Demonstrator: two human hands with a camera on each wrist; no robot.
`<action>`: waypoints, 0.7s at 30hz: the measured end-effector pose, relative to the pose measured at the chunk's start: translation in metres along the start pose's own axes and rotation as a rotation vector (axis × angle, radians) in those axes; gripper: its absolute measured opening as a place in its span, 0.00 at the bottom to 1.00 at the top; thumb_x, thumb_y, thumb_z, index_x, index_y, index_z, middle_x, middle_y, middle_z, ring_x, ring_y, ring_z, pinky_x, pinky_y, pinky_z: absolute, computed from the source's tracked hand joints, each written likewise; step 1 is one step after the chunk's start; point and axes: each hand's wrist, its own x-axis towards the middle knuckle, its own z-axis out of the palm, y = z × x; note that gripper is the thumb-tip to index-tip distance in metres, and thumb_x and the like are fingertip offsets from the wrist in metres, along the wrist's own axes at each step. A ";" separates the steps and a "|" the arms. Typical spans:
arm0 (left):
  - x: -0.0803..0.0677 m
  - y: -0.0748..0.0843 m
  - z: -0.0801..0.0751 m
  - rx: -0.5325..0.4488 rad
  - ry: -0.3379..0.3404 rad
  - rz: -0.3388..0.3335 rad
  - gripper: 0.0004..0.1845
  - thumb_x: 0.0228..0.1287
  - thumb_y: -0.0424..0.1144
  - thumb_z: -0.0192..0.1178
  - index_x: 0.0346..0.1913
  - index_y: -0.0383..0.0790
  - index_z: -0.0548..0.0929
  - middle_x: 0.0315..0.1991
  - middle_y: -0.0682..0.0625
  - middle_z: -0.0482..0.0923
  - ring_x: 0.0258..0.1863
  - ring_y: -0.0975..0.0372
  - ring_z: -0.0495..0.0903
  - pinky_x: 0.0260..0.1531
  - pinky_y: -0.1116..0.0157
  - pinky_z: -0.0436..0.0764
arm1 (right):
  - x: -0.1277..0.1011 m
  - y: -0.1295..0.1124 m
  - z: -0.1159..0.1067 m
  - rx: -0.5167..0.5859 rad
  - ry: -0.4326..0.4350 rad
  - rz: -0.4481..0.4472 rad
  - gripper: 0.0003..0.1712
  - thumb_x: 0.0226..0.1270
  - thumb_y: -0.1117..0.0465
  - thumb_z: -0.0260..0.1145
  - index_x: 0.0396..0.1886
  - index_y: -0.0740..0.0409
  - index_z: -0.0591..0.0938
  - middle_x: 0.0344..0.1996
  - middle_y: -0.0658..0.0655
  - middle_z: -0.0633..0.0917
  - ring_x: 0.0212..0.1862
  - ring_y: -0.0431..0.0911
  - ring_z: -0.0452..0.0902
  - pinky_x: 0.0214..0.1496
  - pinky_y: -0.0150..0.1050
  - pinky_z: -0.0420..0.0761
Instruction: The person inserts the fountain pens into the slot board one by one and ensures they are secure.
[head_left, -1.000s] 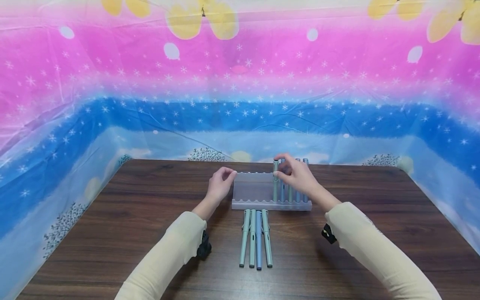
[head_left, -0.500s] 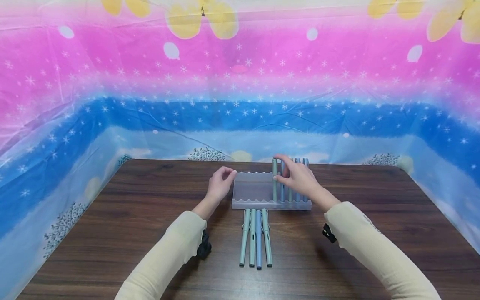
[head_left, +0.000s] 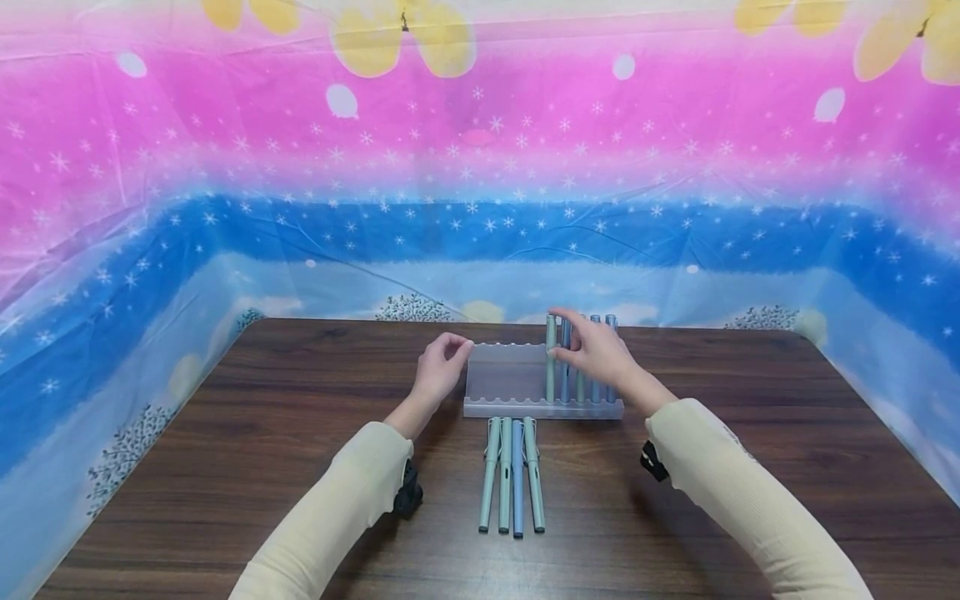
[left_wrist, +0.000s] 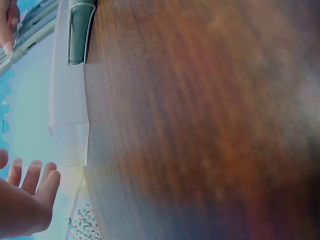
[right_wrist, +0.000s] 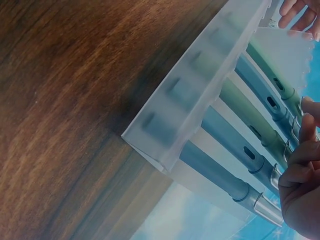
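Observation:
A clear, frosted pen rack [head_left: 504,377] with scalloped edges stands on the table. My left hand [head_left: 441,367] pinches its upper left corner; in the left wrist view the fingers [left_wrist: 31,176] lie along the rack's end. My right hand [head_left: 602,357] holds a green pen [head_left: 551,382] near its top, between thumb and index finger. That pen stands upright in the rack, its lower end in the front ledge. Several blue and green pens [right_wrist: 215,170] fill the slots to its right, caps up, partly behind my right hand in the head view.
In front of the rack, several pens lie side by side on the brown wooden table [head_left: 300,433]: green ones [head_left: 489,483] and one blue pen [head_left: 517,492], clips toward the rack. A patterned pink and blue cloth [head_left: 480,225] hangs around the table's back and sides.
The green pen in my right hand has tipped slightly left, then straightened up, its clip turning out of sight. My left hand keeps its place on the rack's corner.

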 end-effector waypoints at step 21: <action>0.001 0.000 0.001 -0.010 0.010 0.003 0.10 0.62 0.40 0.54 0.38 0.35 0.77 0.37 0.45 0.77 0.39 0.55 0.74 0.42 0.60 0.71 | 0.000 0.002 -0.003 0.024 0.016 -0.014 0.37 0.57 0.56 0.63 0.65 0.50 0.59 0.13 0.48 0.72 0.14 0.43 0.65 0.17 0.38 0.65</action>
